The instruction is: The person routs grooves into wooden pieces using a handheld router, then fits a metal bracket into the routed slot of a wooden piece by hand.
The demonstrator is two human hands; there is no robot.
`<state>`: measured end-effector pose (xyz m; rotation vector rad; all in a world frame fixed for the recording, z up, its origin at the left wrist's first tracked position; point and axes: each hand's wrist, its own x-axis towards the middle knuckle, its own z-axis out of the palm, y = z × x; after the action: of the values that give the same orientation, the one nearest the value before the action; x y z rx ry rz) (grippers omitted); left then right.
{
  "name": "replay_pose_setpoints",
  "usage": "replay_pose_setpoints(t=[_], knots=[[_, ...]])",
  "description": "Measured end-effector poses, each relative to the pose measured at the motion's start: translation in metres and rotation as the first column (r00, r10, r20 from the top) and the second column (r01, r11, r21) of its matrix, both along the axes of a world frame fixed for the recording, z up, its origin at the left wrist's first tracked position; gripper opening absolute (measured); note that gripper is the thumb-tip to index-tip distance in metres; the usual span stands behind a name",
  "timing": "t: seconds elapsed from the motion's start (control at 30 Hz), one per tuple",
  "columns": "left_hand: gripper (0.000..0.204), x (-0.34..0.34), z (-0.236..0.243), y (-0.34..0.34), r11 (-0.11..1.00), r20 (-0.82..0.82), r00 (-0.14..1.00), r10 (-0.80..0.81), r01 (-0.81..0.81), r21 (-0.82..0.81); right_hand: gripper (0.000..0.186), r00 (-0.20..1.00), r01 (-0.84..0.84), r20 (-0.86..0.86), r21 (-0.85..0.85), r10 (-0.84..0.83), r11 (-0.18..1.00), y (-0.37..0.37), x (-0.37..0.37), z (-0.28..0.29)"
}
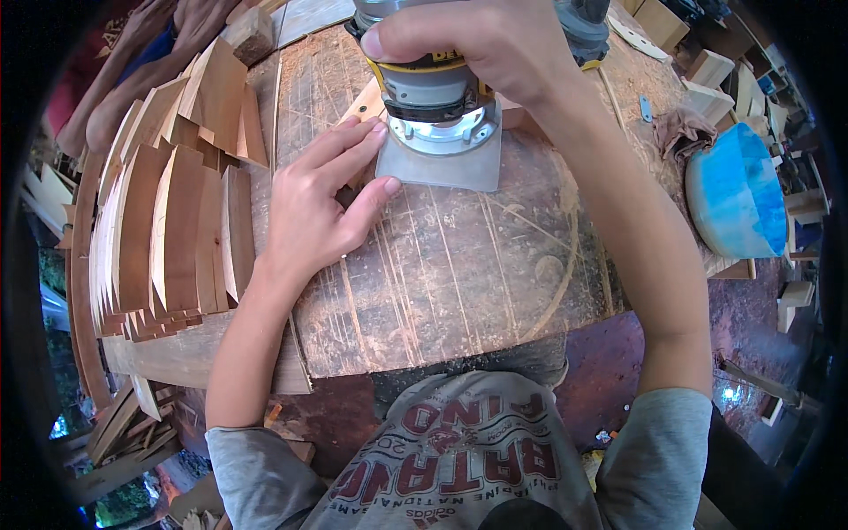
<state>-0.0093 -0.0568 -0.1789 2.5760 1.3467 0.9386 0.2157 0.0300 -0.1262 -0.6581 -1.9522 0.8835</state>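
Observation:
My right hand (495,44) is wrapped round the grey and yellow body of a trim router (428,88), its thumb across the near side. The router stands upright on a flat, see-through square base plate (442,170). My left hand (322,190) lies close beside the plate. Its fingers reach over a light piece of wood (364,104) with a dark hole or screw, and the thumb sits apart at the plate's near left corner. Most of that wood is hidden under the router and my fingers. The bit cannot be made out.
A scratched, dusty wooden workbench (450,274) spreads beneath. Curved wooden pieces (185,221) stand stacked at left. A blue and white tub (738,190) and a brown cloth (685,132) are at right. Behind the router stands another power tool (583,35). At upper left are another person's arms (132,79).

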Motion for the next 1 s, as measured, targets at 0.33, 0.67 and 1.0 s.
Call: replay_pose_setpoints(t=[0.33, 0.67, 1.0], knots=[[0.044, 0.002, 0.001, 0.001, 1.0, 0.006, 1.0, -0.005, 0.005, 0.017, 0.039, 1.0, 0.022, 0.017, -0.244, -0.018, 0.969, -0.026, 0.009, 0.038], [0.044, 0.001, -0.001, 0.001, 1.0, -0.007, 1.0, -0.009, 0.01, 0.026, 0.033, 0.968, 0.188, 0.22, -0.305, -0.124, 0.934, -0.025, -0.006, 0.043], [0.044, 0.0, -0.002, 0.002, 0.999, -0.016, 1.0, -0.015, 0.016, 0.047, 0.039, 0.979, 0.119, 0.182, -0.122, -0.095, 0.985, -0.004, -0.002, 0.016]])
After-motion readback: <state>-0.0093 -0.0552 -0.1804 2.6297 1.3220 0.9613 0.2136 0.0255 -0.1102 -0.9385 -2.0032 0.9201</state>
